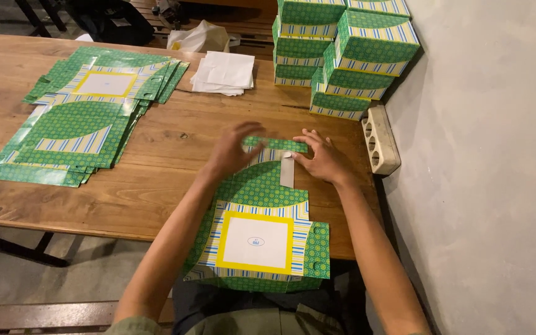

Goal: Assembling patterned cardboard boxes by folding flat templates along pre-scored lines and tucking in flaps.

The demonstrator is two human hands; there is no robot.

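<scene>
both hands pinch the far flap of a flat green box blank [262, 211], left hand [231, 151] gripping the flap's left end & right hand [325, 160] pressing its right end, likely to bend it along the crease. blank lies on the worktop [156, 155] w/ its near edge hanging over the person's lap. unfolded blanks [82, 118] left, white paper sheets [224, 72] behind, finished boxes [342, 56] stacked by the wall, prob kept clear of the folding spot.
</scene>
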